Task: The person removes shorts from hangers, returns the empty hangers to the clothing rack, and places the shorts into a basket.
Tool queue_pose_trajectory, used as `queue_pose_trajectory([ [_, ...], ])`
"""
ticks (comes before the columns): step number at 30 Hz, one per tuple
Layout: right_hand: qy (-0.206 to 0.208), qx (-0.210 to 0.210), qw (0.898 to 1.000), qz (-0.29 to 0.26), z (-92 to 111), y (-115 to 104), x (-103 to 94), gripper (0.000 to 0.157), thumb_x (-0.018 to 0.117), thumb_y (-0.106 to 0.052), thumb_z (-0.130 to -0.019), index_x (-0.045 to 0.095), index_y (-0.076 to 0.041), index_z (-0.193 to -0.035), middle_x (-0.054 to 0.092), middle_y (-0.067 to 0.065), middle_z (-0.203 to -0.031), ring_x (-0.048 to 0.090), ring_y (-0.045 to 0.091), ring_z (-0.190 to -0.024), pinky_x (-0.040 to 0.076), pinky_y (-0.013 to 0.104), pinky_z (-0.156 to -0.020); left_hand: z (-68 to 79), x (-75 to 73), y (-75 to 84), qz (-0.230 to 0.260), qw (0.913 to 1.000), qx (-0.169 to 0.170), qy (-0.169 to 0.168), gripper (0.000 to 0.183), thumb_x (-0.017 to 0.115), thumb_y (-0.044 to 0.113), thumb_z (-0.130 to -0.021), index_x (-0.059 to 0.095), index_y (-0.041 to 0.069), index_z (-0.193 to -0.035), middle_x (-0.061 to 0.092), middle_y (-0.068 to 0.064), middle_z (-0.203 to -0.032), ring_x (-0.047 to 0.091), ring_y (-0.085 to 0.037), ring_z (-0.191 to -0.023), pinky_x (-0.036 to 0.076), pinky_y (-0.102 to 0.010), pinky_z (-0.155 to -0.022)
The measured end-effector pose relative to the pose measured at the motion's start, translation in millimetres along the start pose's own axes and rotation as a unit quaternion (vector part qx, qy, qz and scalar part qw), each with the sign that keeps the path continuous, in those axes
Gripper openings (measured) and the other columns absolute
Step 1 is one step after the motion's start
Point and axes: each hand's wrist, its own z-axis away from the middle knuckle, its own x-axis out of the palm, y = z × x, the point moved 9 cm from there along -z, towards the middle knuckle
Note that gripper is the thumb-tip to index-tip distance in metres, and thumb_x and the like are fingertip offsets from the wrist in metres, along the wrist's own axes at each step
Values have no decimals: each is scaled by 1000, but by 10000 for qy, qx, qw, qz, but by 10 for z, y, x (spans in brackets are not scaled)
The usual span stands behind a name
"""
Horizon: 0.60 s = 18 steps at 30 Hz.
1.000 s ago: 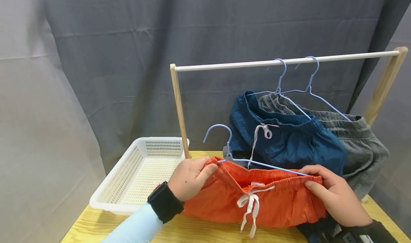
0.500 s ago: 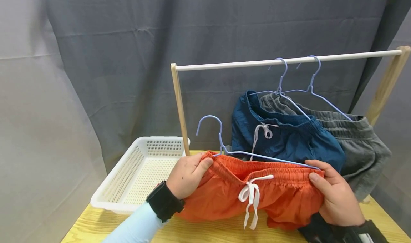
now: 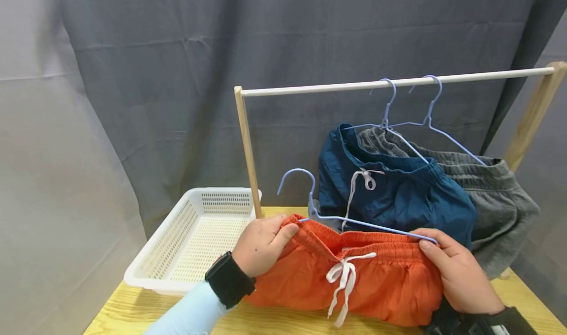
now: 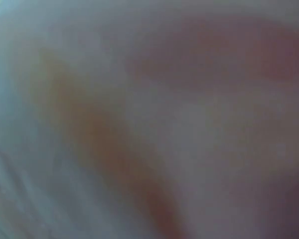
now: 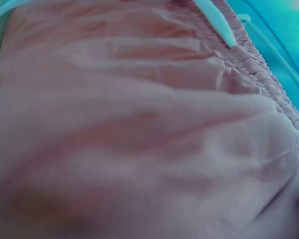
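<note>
Orange shorts (image 3: 381,281) with a white drawstring bow (image 3: 343,273) are held up by the waistband just above the table. My left hand (image 3: 261,244) pinches the waistband's left end, thumb on top. At the right end my right hand (image 3: 460,271) grips the waistband, its thumb near the tip of a light blue wire hanger (image 3: 372,225). The hanger's bar runs along the waist opening, and its hook stands free above the left part. The right wrist view is filled by the gathered waistband and fabric of the shorts (image 5: 154,114). In the left wrist view all is blurred.
Behind the shorts stands a rack with a white rod (image 3: 310,87) and wooden posts. Blue shorts (image 3: 390,192) and grey shorts (image 3: 500,192) hang from it on hangers, towards the right. A white plastic basket (image 3: 152,256) sits on the wooden table (image 3: 266,320) at left.
The hanger and the orange shorts rose a little and tilted, then came back down. The right hand went slightly right and up, then lower; the hanger's right tip now reaches farther right along the waistband.
</note>
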Motion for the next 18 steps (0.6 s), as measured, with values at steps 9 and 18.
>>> queue_pose_trajectory([
  [9,-238,187,9939,1059,11,73,-9,27,44,-9,-109,55,6,-129,66,2,-118,66,15,-101,57,27,-82,6,19,-11,-109,9998,-30,-162,32,49,42,-106,55,24,-81,42,12,-64,49,-7,-63,42,-27,-57],
  [18,-339,76,9897,1389,21,81,3,25,44,-8,-109,56,6,-126,68,7,-117,67,16,-102,56,26,-82,14,63,10,-206,9996,29,-186,31,50,41,-105,54,24,-80,42,12,-65,50,-8,-65,42,-27,-59],
])
